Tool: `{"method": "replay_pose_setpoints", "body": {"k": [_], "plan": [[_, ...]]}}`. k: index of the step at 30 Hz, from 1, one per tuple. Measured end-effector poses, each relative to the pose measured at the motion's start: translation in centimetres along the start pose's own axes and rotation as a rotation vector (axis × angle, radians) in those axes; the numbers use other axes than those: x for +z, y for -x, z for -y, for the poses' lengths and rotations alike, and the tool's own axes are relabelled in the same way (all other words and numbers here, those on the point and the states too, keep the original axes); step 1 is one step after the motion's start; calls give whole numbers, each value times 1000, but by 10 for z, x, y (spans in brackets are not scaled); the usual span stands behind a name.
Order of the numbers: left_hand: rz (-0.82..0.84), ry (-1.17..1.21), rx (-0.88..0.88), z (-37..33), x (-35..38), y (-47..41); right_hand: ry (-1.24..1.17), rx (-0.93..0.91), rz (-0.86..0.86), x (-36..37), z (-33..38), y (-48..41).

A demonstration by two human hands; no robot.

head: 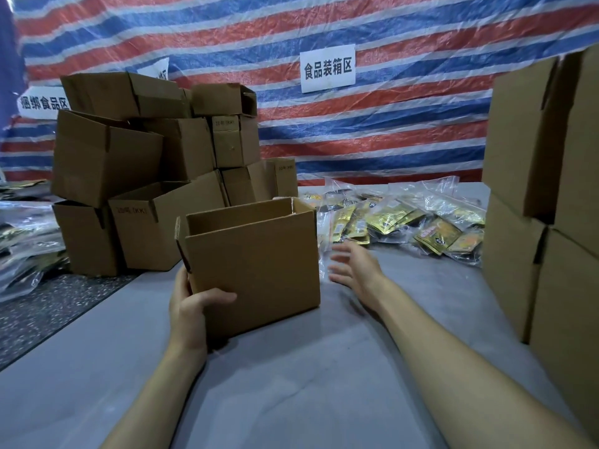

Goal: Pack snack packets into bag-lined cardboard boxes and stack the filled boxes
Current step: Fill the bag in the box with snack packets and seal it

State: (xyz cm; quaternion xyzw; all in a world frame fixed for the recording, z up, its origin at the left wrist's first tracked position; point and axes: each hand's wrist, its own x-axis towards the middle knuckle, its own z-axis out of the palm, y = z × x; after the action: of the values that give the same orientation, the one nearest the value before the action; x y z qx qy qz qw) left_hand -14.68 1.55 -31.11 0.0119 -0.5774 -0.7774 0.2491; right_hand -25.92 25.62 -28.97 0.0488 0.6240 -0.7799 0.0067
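An open brown cardboard box (256,254) stands on the grey table (291,384) in front of me, its top flaps open and no bag visible inside. My left hand (191,306) grips its lower left corner, thumb across the front face. My right hand (353,265) hovers with fingers spread just right of the box, above the table and short of a heap of snack packets (398,222) in clear plastic bags, gold and black, lying behind it.
A loose pile of empty cardboard boxes (146,170) rises at the back left. Stacked closed boxes (544,196) form a wall on the right. More plastic-wrapped packets (22,241) lie far left. A striped tarp with a white sign (327,69) hangs behind.
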Motion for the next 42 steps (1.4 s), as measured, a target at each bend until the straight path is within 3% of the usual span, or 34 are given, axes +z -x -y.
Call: {"method": "replay_pose_setpoints", "body": {"k": [6,20,24,28,33,42], "plan": [[51,-14,32,1,0,-1,685,-6,232,34,3,7],[53,-45,42,1,-2,-1,943,-152,103,22,-12,3],[56,-50,40,3,-3,-3,945,-129,94,23,-2,6],[78,-54,35,6,-5,-6,772,-276,-132,18,21,7],[124,-76,41,6,-4,-6,579,-364,-273,11,47,11],[240,-103,58,5,-2,-4,546,-487,-339,11,84,24]]}}
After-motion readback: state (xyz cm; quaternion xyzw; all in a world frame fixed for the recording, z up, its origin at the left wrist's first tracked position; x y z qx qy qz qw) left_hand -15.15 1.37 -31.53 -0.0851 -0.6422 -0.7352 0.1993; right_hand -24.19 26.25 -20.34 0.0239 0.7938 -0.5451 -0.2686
